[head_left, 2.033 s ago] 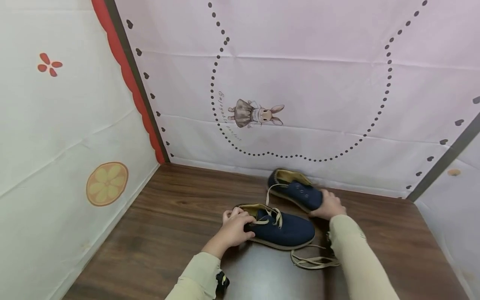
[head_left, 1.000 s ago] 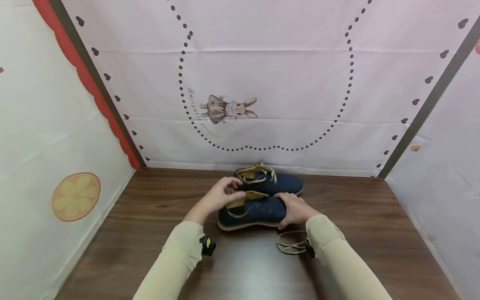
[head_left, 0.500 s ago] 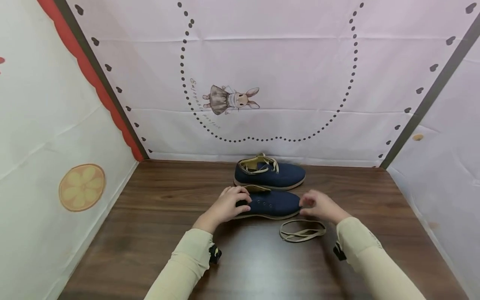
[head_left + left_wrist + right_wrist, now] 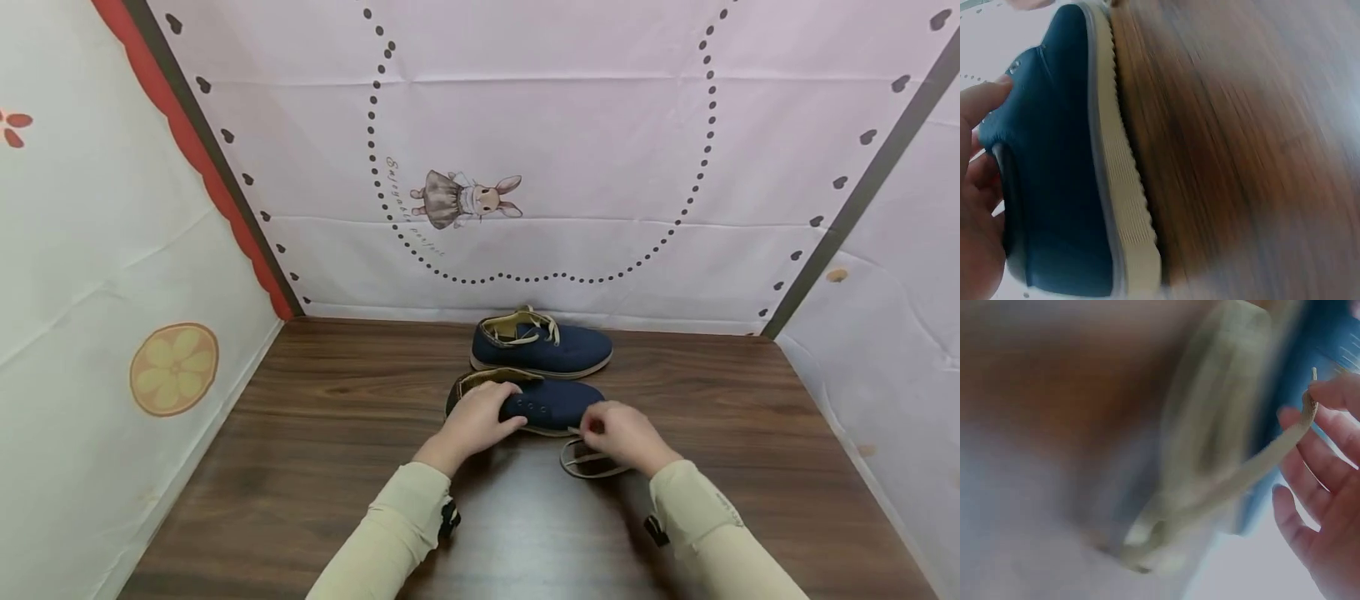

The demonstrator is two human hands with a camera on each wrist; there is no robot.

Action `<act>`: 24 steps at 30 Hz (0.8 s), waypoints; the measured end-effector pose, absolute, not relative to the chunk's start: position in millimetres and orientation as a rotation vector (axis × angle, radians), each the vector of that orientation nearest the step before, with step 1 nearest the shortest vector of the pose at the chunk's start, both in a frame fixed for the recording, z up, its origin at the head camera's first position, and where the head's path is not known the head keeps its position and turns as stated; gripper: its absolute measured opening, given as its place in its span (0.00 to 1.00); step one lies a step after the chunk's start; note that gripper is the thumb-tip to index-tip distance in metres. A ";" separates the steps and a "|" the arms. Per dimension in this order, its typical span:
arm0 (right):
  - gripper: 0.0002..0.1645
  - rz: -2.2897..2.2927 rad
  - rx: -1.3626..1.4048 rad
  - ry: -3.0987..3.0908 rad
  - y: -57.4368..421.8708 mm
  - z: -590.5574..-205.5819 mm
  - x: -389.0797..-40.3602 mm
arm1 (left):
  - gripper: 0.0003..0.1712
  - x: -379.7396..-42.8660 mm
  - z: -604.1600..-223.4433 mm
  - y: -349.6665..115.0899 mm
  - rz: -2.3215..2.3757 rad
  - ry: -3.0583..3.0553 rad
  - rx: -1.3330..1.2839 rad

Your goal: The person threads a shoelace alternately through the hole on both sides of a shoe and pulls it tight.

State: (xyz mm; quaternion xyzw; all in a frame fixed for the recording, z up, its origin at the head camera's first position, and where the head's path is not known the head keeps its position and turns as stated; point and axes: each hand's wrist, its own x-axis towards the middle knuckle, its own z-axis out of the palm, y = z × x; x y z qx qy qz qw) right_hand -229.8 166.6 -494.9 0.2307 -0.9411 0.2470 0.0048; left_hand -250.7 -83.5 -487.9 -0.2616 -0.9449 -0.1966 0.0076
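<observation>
A navy shoe [image 4: 566,402] with bare eyelets stands on the brown wood-grain table, toe to the right. My left hand [image 4: 476,423] holds its upper from the heel side. In the left wrist view the thumb [image 4: 988,100] lies near the eyelets and the other fingers curl behind the collar. By the toe, my right hand [image 4: 624,435] pinches one end of a beige shoelace [image 4: 1266,459] between thumb and forefinger. The rest of the lace lies looped on the table, partly behind that hand. A second navy shoe [image 4: 573,350], with its lace tied, stands parallel just behind.
A pale pink printed cloth wall [image 4: 585,183] rises directly behind the laced shoe. White cloth side walls [image 4: 67,333] border the table [image 4: 322,467] at left and right. A dark wrist camera [image 4: 448,518] sits on the left sleeve.
The laced shoe went back to the wall and the unlaced one came forward. My right hand let go of the unlaced shoe's toe and took the lace end; my left hand settled on that shoe.
</observation>
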 end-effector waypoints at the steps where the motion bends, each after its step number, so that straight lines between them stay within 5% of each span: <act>1: 0.04 0.889 0.653 -2.941 164.4 -487.0 -232.9 | 0.24 -251.4 -486.9 -78.5 -0.658 -2.967 -0.792; 10: 0.06 1.350 0.354 -2.855 125.3 -490.4 -227.2 | 0.09 -263.2 -493.0 -60.9 -1.304 -2.969 -0.596; 24: 0.05 1.528 0.136 -2.748 113.0 -506.5 -224.6 | 0.07 -262.4 -500.1 -68.7 -1.453 -2.917 -0.625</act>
